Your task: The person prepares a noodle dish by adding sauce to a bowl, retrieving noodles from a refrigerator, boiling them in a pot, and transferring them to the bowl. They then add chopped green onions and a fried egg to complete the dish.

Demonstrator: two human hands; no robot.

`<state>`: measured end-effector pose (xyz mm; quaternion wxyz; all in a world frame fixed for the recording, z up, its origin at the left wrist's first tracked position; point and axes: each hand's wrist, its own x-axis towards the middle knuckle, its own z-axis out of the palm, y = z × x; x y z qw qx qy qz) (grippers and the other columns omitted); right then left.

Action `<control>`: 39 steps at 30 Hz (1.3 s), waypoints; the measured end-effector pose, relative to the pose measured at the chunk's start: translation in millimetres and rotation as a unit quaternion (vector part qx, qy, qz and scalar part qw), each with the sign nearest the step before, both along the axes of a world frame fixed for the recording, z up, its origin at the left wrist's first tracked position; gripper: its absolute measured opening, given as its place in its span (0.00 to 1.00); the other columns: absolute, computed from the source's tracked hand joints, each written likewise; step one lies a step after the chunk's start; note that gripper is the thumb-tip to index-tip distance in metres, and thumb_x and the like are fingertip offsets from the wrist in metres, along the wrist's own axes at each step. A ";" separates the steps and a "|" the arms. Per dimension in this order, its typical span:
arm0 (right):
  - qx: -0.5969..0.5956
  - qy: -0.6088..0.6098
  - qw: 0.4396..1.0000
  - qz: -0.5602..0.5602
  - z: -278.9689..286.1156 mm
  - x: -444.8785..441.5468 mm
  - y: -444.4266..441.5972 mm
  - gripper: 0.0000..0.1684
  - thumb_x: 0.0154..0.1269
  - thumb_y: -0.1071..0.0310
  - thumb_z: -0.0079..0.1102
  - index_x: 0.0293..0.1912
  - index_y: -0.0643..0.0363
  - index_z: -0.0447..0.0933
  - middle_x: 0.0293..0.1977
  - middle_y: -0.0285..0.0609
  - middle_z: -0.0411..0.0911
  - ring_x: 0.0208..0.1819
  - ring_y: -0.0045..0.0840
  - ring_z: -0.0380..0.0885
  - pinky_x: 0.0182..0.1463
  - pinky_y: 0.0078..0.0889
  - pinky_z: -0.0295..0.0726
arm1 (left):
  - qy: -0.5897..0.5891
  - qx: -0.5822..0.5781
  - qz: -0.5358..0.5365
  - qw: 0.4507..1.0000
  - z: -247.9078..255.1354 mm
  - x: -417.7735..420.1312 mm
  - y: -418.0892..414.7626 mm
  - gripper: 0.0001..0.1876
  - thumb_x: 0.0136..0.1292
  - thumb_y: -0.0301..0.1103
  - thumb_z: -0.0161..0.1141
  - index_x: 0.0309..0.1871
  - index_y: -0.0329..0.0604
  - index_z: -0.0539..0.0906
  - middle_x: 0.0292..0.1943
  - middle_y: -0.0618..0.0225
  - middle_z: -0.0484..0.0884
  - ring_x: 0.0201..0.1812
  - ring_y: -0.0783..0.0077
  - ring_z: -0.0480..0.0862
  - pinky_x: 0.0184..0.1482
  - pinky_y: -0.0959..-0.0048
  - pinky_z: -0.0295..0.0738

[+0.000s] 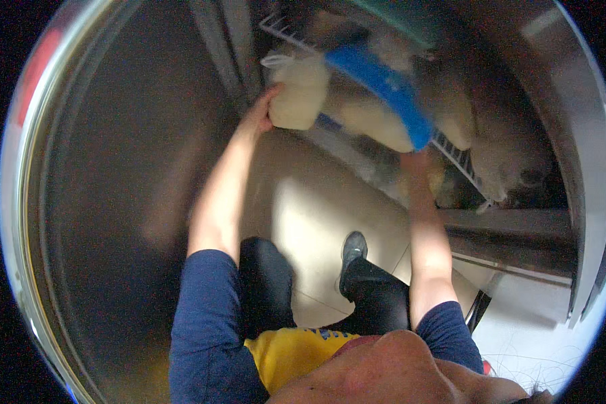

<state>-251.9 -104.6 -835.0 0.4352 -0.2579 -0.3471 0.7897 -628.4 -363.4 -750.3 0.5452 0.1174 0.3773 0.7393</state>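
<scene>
At the upper middle of the head view, my left hand [267,111] grips the side of a pale, full plastic bag [300,96] with a knotted top. My right hand [416,161] is at the near end of a blue tray or basket edge [384,86]; blur hides its fingers, so its hold cannot be told. Another pale bag [376,123] lies between the hands, against the blue edge. White wire racks [459,159] run behind, inside a dark cabinet that looks like a refrigerator or freezer.
More pale bags [454,111] sit farther back on the racks. A large dark reflective door or panel [126,151] stands at the left. Below are the tiled floor [313,217] and my shoe [354,245]. A white surface [520,318] lies at the lower right.
</scene>
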 end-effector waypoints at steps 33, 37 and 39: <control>0.471 -0.536 0.695 0.091 122.1 -33.2 -201.5 0.35 0.55 0.54 0.60 0.60 0.57 0.62 0.54 0.51 0.67 0.55 0.44 0.68 0.56 0.44 0.69 | 0.516 -0.239 0.052 0.821 -64.4 161.0 -18.4 0.38 0.53 0.34 0.61 0.65 0.32 0.55 0.61 0.45 0.63 0.59 0.49 0.67 0.61 0.61 0.60; 0.425 -0.433 0.711 0.355 168.1 -4.9 -224.6 0.30 0.59 0.51 0.57 0.55 0.59 0.68 0.49 0.48 0.72 0.49 0.33 0.74 0.52 0.34 0.73 | 0.390 -0.157 0.091 0.903 -47.1 157.7 -30.5 0.36 0.52 0.34 0.62 0.64 0.33 0.61 0.60 0.46 0.65 0.55 0.56 0.71 0.56 0.66 0.66; 0.442 -0.421 0.722 0.326 214.4 9.8 -229.7 0.29 0.60 0.53 0.56 0.55 0.60 0.68 0.48 0.47 0.74 0.47 0.28 0.75 0.51 0.31 0.73 | 0.418 -0.225 0.081 0.876 -49.7 151.5 -38.2 0.36 0.53 0.31 0.61 0.65 0.35 0.59 0.59 0.49 0.67 0.49 0.62 0.73 0.51 0.68 0.69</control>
